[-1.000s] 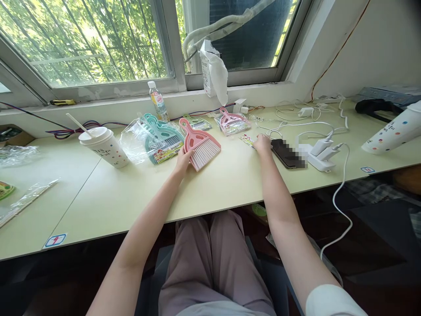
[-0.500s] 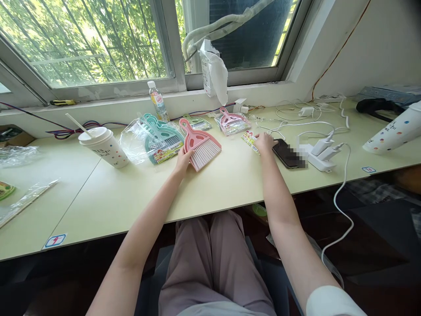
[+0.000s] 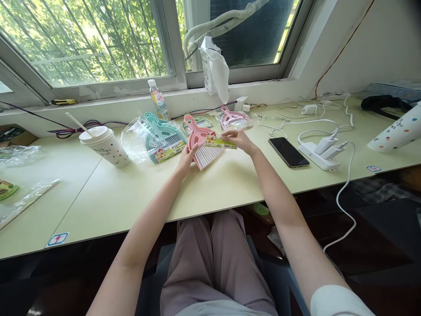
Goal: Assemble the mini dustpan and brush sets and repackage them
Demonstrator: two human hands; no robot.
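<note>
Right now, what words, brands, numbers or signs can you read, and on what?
None reads for sure.
Card in the right hand: print too small.
Label on the teal dustpan set: too small.
Left cup, right cup: dark lettering, illegible.
Bottle: label too small.
White box: small print, illegible.
Left sticker, right sticker: red mark, blue frame, unclear.

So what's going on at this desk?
Someone sitting at the table has a pink dustpan and brush in their left hand. Their right hand holds a small printed card up in front of it, hiding part of the pink set. Teal dustpans lie just to the left, and a phone lies to the right.
</note>
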